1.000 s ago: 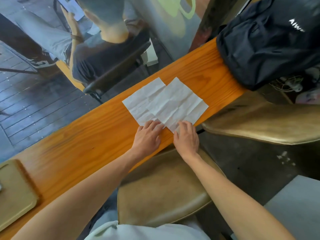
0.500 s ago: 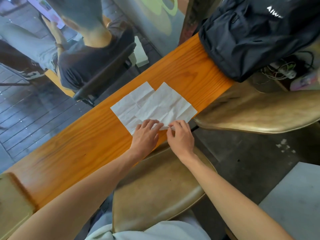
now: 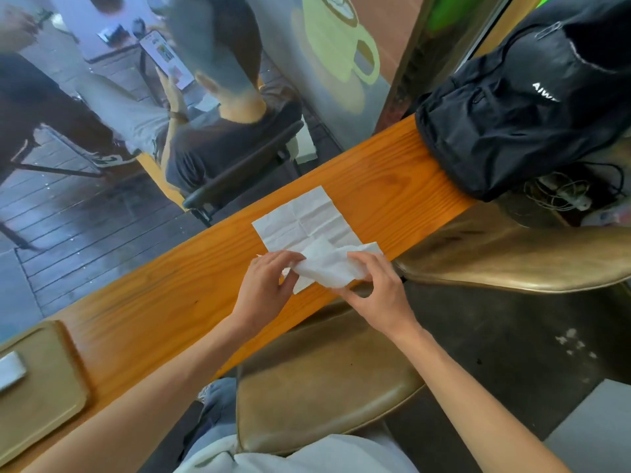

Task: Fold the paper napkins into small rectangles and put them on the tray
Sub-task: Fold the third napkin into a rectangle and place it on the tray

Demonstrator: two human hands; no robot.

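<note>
Thin paper: my left hand (image 3: 264,288) and right hand (image 3: 375,285) each pinch the lifted napkin (image 3: 327,266) over the counter (image 3: 164,302) edge. Uneven pulling could tear it or skew the fold, or drag the second napkin (image 3: 304,218) lying flat beneath. Tray (image 3: 58,404) sits far left.

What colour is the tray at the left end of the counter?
The tray is olive tan, a dull yellowish brown. The head view shows it.
</note>
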